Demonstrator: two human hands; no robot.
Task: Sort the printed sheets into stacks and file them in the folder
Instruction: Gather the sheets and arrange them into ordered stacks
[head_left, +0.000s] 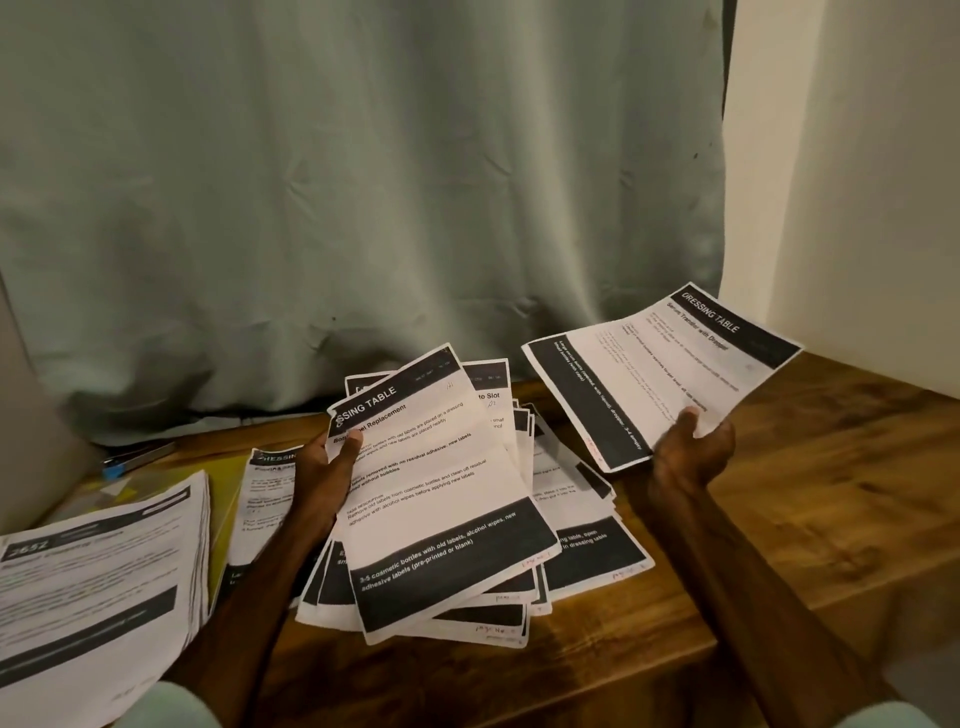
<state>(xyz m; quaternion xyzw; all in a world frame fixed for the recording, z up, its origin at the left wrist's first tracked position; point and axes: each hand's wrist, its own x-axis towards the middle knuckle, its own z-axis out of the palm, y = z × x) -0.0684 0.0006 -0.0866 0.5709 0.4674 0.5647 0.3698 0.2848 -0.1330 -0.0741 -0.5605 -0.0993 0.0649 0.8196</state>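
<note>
Nearest us on the left sits a thick stack (98, 571) of printed sheets, cut off by the frame edge and too blurred to read. Paper like this is light and floppy, and the sheets slide on each other. So we'd take any bundle by one edge, thumb on top and fingers under, and square it up before lifting.

That's roughly the grip here. Our left hand (324, 483) holds a fanned bundle (441, 493) near its top, thumb across the header, and the sheets are splayed out. We can't tell if the lower ones rest on the desk (805, 493) or hang from the grip. Our right hand (691, 452) pinches a single sheet (660, 374) at its near corner, up over the right side of the desk.

What looks like the yellow folder (226, 514) peeks from under the left stack, mostly covered. Another sheet (265, 499) hides behind the left forearm. Far left there's something blue (111, 470) we can't identify, then a curtain (363, 208).
</note>
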